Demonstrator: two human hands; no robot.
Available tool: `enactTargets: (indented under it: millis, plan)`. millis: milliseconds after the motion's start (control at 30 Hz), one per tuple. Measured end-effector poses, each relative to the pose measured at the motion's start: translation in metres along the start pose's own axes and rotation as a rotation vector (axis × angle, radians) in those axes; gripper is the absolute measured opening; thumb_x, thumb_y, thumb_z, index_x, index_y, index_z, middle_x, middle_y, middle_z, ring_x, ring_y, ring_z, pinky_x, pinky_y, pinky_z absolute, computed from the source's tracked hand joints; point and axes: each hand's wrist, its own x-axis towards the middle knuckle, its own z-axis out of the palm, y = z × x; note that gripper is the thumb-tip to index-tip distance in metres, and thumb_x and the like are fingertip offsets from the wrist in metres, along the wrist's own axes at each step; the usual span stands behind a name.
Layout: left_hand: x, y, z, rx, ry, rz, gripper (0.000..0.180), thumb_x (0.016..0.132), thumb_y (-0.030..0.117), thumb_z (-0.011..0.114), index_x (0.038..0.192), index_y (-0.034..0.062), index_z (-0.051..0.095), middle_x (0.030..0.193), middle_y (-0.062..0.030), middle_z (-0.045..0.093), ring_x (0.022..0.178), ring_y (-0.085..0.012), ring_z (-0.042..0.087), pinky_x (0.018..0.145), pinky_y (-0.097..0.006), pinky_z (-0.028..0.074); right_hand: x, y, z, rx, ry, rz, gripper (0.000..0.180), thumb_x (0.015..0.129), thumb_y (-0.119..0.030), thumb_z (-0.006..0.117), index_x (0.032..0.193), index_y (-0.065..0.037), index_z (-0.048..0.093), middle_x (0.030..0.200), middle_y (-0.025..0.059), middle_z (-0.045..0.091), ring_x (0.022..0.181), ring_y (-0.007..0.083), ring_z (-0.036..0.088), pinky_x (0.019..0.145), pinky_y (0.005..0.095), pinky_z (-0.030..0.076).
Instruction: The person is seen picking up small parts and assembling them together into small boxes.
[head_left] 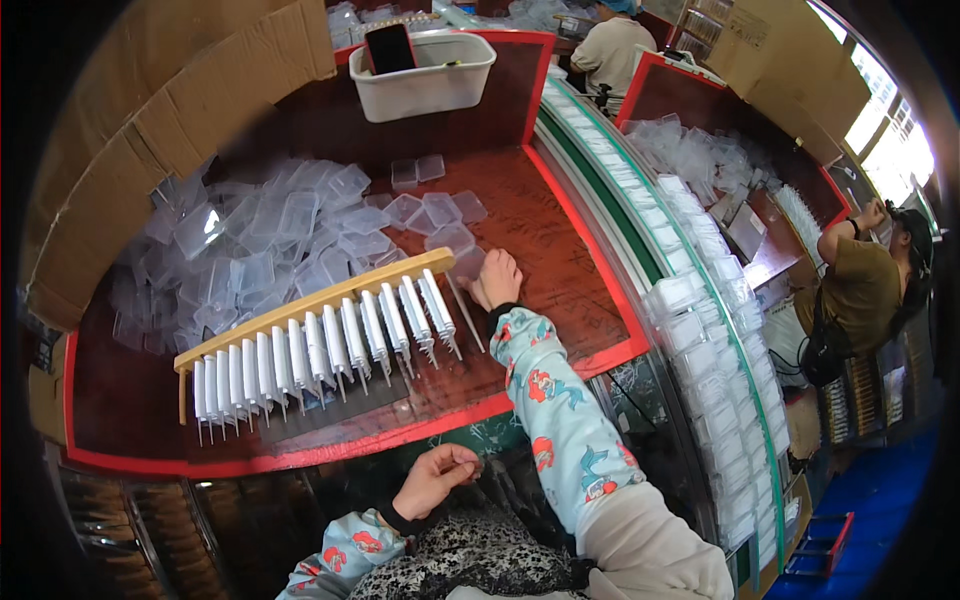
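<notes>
At 9 o'clock on the red table (560,290) stands a wooden rack (316,306), its pale bar lined with slim white pieces (314,350), thin tips poking out below. By its 2 o'clock end, the right hand (497,279) has bent fingers; at 6 o'clock the left hand (436,481) is half-curled. Whether either grips anything, I cannot tell. Dark handwriting (573,228) at 1 o'clock is too blurred to read.

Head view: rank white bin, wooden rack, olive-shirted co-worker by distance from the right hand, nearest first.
1. Wooden rack: its near end is just left of the right hand.
2. White bin: ahead, slightly left.
3. Olive-shirted co-worker: far right.
</notes>
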Motion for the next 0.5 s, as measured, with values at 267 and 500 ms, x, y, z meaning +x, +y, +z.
enactTargets:
  millis: [267, 500]
  plan:
    - [0.012, 0.059, 0.008, 1.166, 0.191, 0.676, 0.081, 0.066, 0.011, 0.077, 0.136, 0.0108, 0.037, 0.144, -0.0184, 0.025, 0.134, -0.0392, 0.024, 0.106, -0.051, 0.026, -0.132, 0.025, -0.068, 1.151, -0.195, 0.139, 0.031, 0.08, 0.005, 0.055, 0.109, -0.002, 0.048, 0.073, 0.0025, 0.056, 0.06, 0.0104, 0.055, 0.053, 0.0233, 0.045]
    - [0.004, 0.044, -0.006, 0.503, -0.07, 0.259, 0.075, 0.075, 0.011, 0.073, 0.138, 0.0057, 0.032, 0.132, -0.0123, 0.043, 0.123, -0.0243, 0.043, 0.098, -0.039, 0.04, -0.162, 0.006, -0.119, 1.075, -0.543, 0.115, 0.032, 0.083, -0.001, 0.064, 0.112, 0.0, 0.052, 0.083, 0.0002, 0.056, 0.071, 0.0082, 0.054, 0.064, 0.0229, 0.046]
